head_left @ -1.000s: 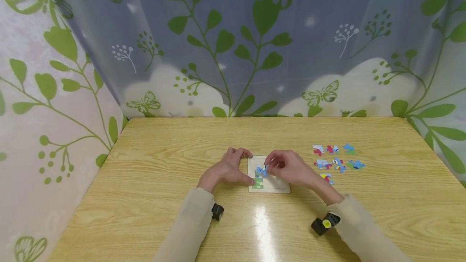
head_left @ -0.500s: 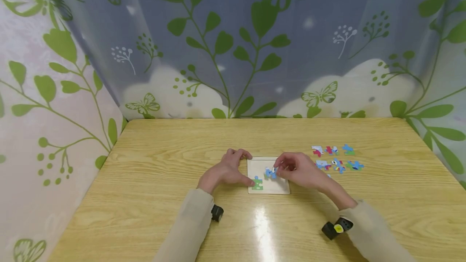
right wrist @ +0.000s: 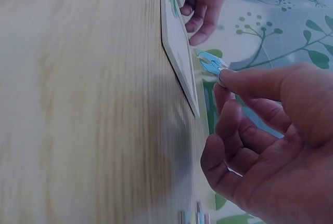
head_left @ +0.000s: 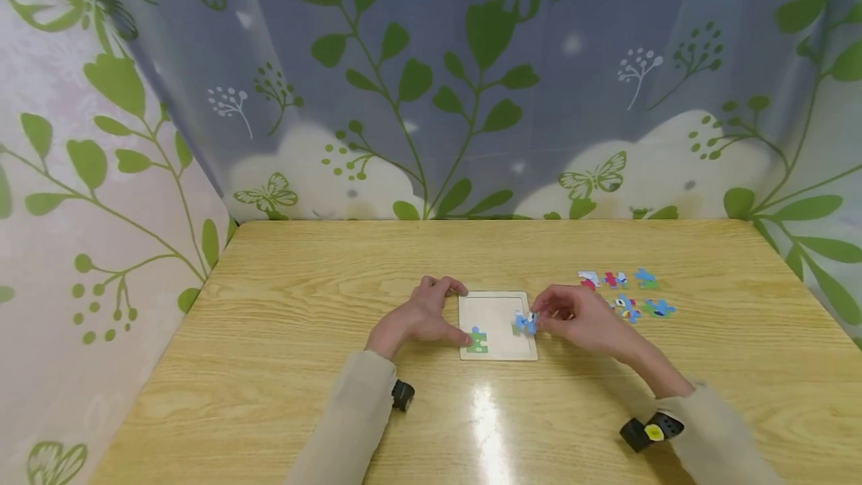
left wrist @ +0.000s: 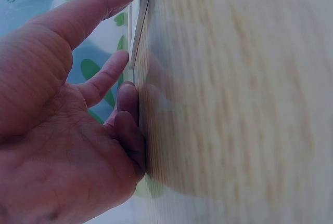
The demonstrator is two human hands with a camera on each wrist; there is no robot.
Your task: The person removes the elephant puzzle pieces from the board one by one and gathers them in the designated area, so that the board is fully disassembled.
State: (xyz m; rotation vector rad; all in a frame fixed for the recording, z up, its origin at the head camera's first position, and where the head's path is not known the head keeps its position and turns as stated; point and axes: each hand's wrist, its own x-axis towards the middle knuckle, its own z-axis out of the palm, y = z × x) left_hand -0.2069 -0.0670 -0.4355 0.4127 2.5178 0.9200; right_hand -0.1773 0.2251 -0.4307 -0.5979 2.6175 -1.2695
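My right hand [head_left: 584, 320] pinches a blue puzzle piece [head_left: 524, 322] between thumb and fingertips. In the right wrist view, the same blue piece [right wrist: 210, 63] is raised above the right part of the square wooden puzzle board [right wrist: 179, 52]. My left hand [head_left: 420, 314] rests at the left side of the board [head_left: 498, 335]. Its thumb lies on the lower left, touching a green puzzle piece [head_left: 478, 341], and its fingers are by the upper left corner. The left wrist view has the left hand [left wrist: 67, 115] with thumb and a finger against the board's edge [left wrist: 140, 26].
Several loose puzzle pieces lie in rows on the table at the right, among them a blue-green piece [head_left: 645, 278] and a red one [head_left: 614, 279]. The right hand hides some. A patterned curtain [head_left: 431, 96] hangs behind the wooden table [head_left: 303, 260].
My right hand has lifted the blue puzzle piece from above the green piece and carried it right across the board. The left hand keeps its place.
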